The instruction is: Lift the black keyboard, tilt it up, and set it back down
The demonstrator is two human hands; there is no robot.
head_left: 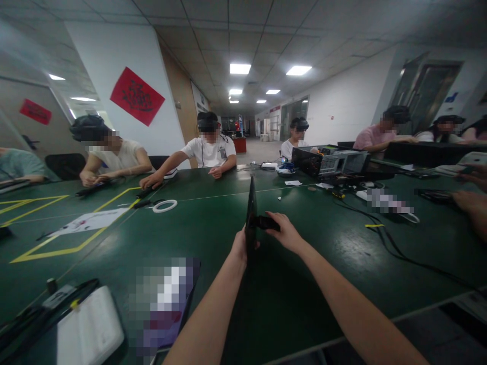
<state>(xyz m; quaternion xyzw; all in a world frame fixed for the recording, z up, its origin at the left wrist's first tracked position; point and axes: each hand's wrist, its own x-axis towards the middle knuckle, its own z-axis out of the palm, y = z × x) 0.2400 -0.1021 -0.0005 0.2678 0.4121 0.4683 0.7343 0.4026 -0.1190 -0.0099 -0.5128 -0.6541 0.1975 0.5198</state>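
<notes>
A thin black panel [250, 210] stands on edge in front of me, seen almost from its side, so its kind does not show. My left hand [240, 246] grips its lower left part, with a fingertip coming round to the right face. In my right hand [287, 232] is a short dark handle-like piece [267, 223], which meets or nearly meets the panel's right face. Contact there is too dark to make out. Both hands are above the green table [297, 294].
An opened computer case [331, 161] sits at the back right. Black cables [395, 248] run along the right. A white box [91, 329] lies at the near left, a white ring [165, 206] farther off. Several people sit around the table, one person's hand [152, 180] at the far left.
</notes>
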